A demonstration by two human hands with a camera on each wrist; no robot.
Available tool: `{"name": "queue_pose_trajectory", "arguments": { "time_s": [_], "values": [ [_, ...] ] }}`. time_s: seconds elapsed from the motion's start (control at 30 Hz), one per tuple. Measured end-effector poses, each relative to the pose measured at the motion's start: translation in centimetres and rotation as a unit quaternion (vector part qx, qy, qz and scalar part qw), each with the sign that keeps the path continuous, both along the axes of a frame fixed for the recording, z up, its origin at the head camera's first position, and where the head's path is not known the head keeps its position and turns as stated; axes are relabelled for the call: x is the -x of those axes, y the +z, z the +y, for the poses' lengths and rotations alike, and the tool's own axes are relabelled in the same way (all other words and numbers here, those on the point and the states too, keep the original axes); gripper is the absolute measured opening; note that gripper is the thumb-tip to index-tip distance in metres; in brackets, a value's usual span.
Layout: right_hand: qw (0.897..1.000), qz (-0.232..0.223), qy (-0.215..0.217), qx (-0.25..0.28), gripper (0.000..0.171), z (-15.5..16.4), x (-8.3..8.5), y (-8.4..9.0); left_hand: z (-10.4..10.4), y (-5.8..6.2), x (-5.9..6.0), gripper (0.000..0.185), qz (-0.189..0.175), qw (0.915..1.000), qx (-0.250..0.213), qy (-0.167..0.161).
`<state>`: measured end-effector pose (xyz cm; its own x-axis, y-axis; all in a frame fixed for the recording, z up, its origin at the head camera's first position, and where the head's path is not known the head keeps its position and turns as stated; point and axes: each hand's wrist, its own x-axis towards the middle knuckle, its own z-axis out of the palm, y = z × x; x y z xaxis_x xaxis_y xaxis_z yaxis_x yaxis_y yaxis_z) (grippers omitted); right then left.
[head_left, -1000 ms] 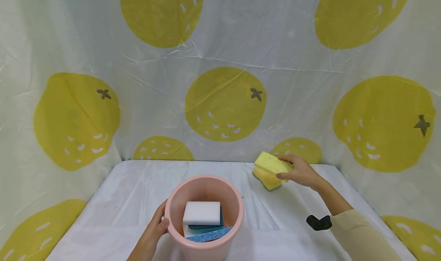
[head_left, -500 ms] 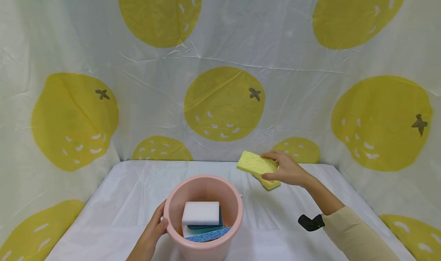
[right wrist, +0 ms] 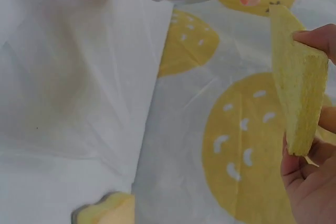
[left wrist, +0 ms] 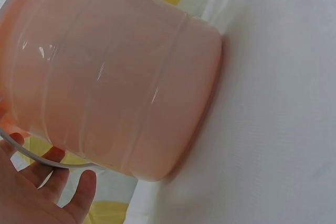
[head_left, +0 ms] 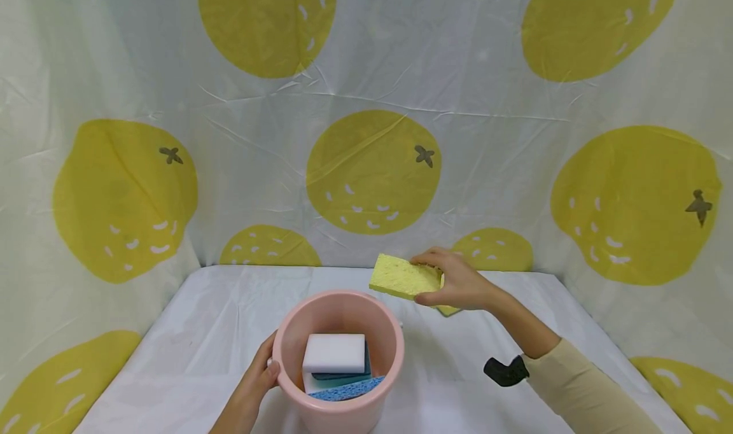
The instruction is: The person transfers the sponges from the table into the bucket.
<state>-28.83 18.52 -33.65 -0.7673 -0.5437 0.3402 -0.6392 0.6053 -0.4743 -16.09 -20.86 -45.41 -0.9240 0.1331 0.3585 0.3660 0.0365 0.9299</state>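
My right hand [head_left: 455,282] pinches a flat yellow sponge [head_left: 403,277] by its right end and holds it in the air just beyond the far right rim of a pink bucket [head_left: 338,357]. The same sponge [right wrist: 295,80] shows edge-on in the right wrist view, between thumb and fingers. My left hand [head_left: 254,383] grips the bucket's left rim, thumb on the edge; the left wrist view shows the bucket wall [left wrist: 115,72] and fingers [left wrist: 79,192] beside its handle. Inside the bucket lie a white sponge [head_left: 335,352], a teal one and a blue one [head_left: 350,391].
A second yellow sponge [head_left: 449,309] lies on the white table cover [head_left: 217,313] behind my right hand, mostly hidden; it shows as the sponge [right wrist: 107,211] at the bottom of the right wrist view. A lemon-print curtain [head_left: 372,167] closes the back and both sides.
My right hand has lifted the yellow sponge off the other one and carried it left toward the bucket. The left hand and bucket have stayed still.
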Motion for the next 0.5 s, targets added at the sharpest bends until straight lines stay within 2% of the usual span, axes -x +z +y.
{"name": "queue_pose_trajectory", "arguments": {
  "time_s": [0.3, 0.5],
  "values": [
    [1.000, -0.001, 0.031, 0.000, 0.063, -2.4, -1.4, 1.1, -0.1, -0.2, 0.2, 0.054, -0.006, 0.9999, -0.009, -0.001],
    [0.997, -0.003, 0.074, -0.005, 0.062, -4.2, -2.5, 1.5, 0.0, -0.2, 0.1, 0.055, -0.007, 0.9999, -0.011, 0.004]
  ]
}}
